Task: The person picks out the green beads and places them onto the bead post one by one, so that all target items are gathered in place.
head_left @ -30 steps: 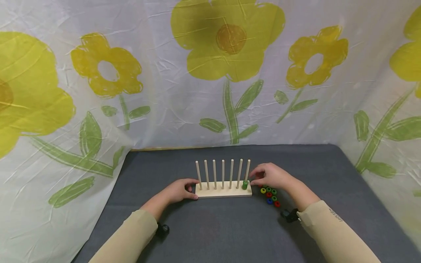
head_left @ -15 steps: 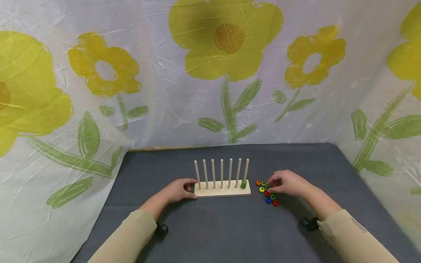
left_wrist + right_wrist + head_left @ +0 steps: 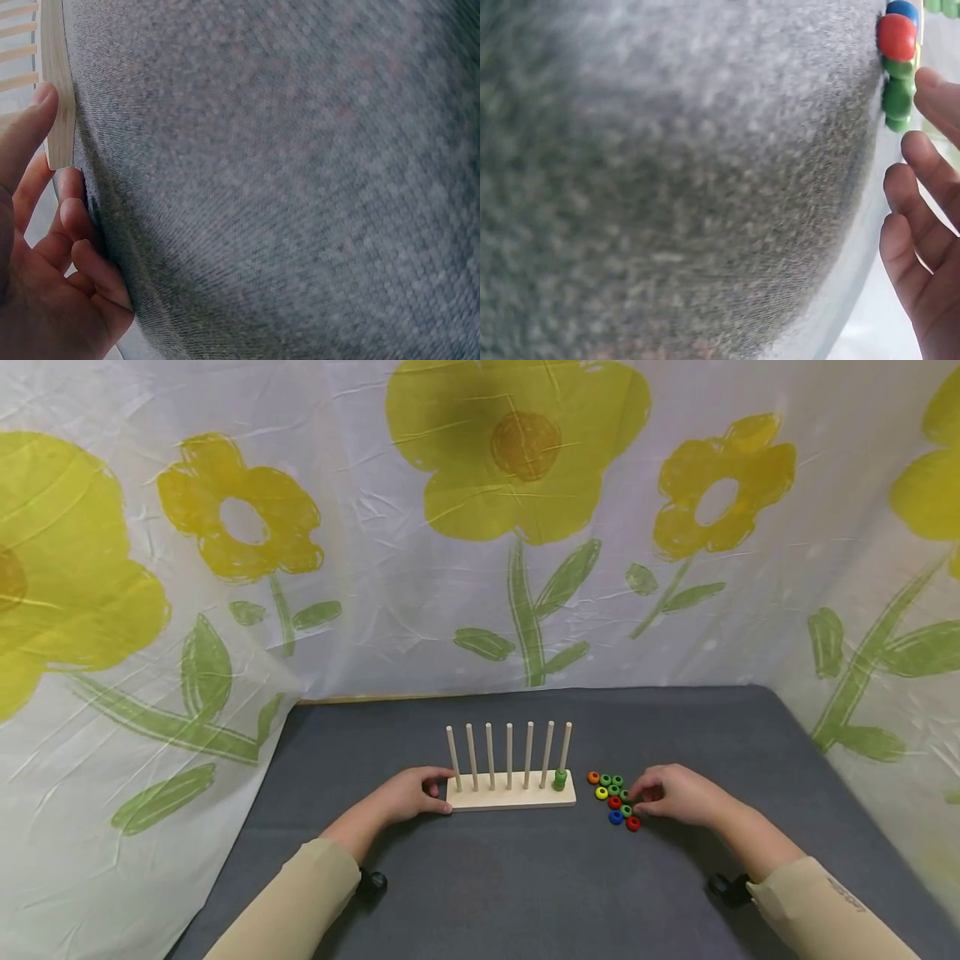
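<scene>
A pale wooden peg board (image 3: pixel 510 793) with a row of upright pegs lies on the dark cloth. Green beads (image 3: pixel 560 779) sit stacked low on its rightmost peg. My left hand (image 3: pixel 405 795) grips the board's left end, the thumb (image 3: pixel 43 105) on the wood and other fingers at and behind the end. Right of the board lies a loose cluster of beads in green, red, blue, yellow and orange. At its right edge is my right hand (image 3: pixel 678 795), fingertips beside a green bead (image 3: pixel 626 795). In the right wrist view its fingers are parted, and no bead shows between them.
A yellow bead (image 3: pixel 602 793), an orange bead (image 3: pixel 593 777), a blue bead (image 3: pixel 616 817) and a red bead (image 3: pixel 633 823) are part of the cluster. Dark cloth (image 3: pixel 510 885) covers the table. A flowered curtain (image 3: pixel 375 610) hangs behind it and at both sides.
My right hand has moved away from the rightmost peg, rightward and toward me, to the right edge of the bead cluster. My left hand has stayed on the board's end.
</scene>
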`<state>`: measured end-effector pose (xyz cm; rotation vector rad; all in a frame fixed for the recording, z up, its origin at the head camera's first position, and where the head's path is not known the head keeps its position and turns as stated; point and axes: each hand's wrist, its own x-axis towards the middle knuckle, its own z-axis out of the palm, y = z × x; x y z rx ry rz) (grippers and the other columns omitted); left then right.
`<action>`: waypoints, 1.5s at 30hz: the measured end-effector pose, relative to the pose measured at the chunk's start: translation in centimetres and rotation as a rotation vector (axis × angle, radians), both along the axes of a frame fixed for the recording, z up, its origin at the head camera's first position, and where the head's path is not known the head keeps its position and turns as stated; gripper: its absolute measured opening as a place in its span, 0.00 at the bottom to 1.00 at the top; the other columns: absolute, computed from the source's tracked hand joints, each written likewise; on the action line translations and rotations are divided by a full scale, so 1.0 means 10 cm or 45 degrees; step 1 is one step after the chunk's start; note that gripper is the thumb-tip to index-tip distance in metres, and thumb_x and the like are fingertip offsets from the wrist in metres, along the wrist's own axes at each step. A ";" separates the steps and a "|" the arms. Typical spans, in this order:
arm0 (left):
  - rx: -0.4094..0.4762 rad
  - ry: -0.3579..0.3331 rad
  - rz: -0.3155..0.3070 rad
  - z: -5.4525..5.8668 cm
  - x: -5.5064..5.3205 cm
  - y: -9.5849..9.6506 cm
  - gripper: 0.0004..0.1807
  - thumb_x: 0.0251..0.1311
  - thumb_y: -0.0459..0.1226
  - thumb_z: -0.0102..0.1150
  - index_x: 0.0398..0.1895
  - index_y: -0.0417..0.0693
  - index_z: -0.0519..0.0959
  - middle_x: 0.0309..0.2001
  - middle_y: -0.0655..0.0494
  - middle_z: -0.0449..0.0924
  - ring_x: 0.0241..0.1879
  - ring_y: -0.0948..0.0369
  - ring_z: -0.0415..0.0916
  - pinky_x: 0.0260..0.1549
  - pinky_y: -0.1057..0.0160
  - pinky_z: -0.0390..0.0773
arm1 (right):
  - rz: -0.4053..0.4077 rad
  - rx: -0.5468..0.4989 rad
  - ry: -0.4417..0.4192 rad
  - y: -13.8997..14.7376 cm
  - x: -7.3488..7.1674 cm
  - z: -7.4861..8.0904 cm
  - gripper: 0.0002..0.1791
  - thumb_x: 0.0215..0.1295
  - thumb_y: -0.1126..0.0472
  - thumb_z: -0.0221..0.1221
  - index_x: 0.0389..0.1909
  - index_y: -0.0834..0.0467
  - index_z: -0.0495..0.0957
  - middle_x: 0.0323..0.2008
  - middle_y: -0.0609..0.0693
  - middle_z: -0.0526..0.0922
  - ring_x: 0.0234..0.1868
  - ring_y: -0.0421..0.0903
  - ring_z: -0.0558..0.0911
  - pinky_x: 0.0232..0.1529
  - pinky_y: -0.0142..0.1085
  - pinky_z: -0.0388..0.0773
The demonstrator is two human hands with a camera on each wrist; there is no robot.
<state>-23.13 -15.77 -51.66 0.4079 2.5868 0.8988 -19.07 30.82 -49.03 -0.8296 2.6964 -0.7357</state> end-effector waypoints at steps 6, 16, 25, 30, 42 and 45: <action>0.004 -0.009 -0.002 -0.01 0.00 0.00 0.33 0.52 0.43 0.76 0.63 0.53 0.77 0.31 0.58 0.72 0.31 0.61 0.67 0.36 0.59 0.66 | -0.002 -0.003 -0.013 0.02 0.01 -0.03 0.07 0.62 0.57 0.68 0.40 0.51 0.86 0.30 0.36 0.76 0.27 0.32 0.72 0.29 0.33 0.73; 0.006 0.015 -0.011 -0.01 0.00 0.00 0.32 0.51 0.42 0.77 0.62 0.53 0.78 0.30 0.58 0.72 0.31 0.60 0.68 0.36 0.59 0.66 | 0.027 -0.034 -0.025 -0.01 0.00 -0.03 0.07 0.61 0.58 0.69 0.39 0.52 0.86 0.30 0.37 0.76 0.27 0.33 0.72 0.29 0.32 0.73; -0.003 0.000 0.003 0.01 0.00 0.01 0.33 0.51 0.42 0.76 0.63 0.53 0.78 0.31 0.58 0.72 0.31 0.61 0.68 0.36 0.59 0.66 | 0.050 -0.030 0.005 -0.04 -0.01 -0.08 0.08 0.58 0.59 0.70 0.39 0.53 0.86 0.28 0.36 0.75 0.27 0.32 0.72 0.29 0.32 0.72; -0.009 -0.008 0.005 0.01 0.01 0.01 0.33 0.52 0.43 0.76 0.63 0.54 0.78 0.31 0.58 0.72 0.31 0.61 0.67 0.36 0.59 0.66 | 0.057 -0.030 0.020 -0.05 -0.02 -0.11 0.08 0.58 0.58 0.71 0.39 0.52 0.86 0.27 0.35 0.75 0.27 0.32 0.72 0.29 0.32 0.72; -0.032 0.001 -0.012 0.03 0.01 0.00 0.33 0.52 0.44 0.76 0.63 0.53 0.77 0.31 0.58 0.72 0.32 0.61 0.68 0.36 0.58 0.66 | 0.056 -0.005 0.018 -0.09 -0.02 -0.12 0.09 0.58 0.56 0.71 0.40 0.51 0.86 0.28 0.35 0.75 0.27 0.32 0.71 0.29 0.32 0.72; -0.031 -0.001 -0.003 0.03 0.01 0.00 0.33 0.52 0.44 0.76 0.63 0.54 0.77 0.31 0.58 0.72 0.32 0.61 0.68 0.37 0.58 0.66 | 0.056 -0.001 0.014 -0.09 -0.01 -0.10 0.09 0.58 0.56 0.71 0.40 0.51 0.86 0.28 0.35 0.75 0.27 0.32 0.71 0.29 0.32 0.72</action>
